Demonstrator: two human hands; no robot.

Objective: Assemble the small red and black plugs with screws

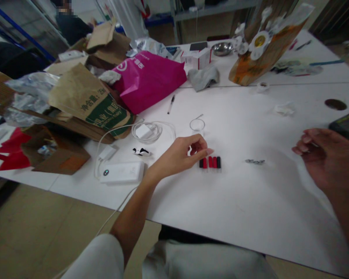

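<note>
My left hand (190,152) is closed, thumb and forefinger drawn together just above a row of small clear tubes with red and black caps (212,162). Whether anything sits between those fingertips I cannot make out. To the right, over the table, my right hand (320,159) is raised with its fingers curled together; it looks slightly blurred, and what it may hold is hidden. Between the hands lies a small cluster of dark and silvery pieces (255,161), too small to name. A thin looped cable (197,124) lies beyond my left hand.
Left of my arm are a white power bank (123,172), a coiled white cable with a charger (145,131) and a pen (171,104). Cardboard boxes (58,151), a magenta bag (154,77) and a grey cloth (203,77) stand behind. A dark device (347,126) lies right.
</note>
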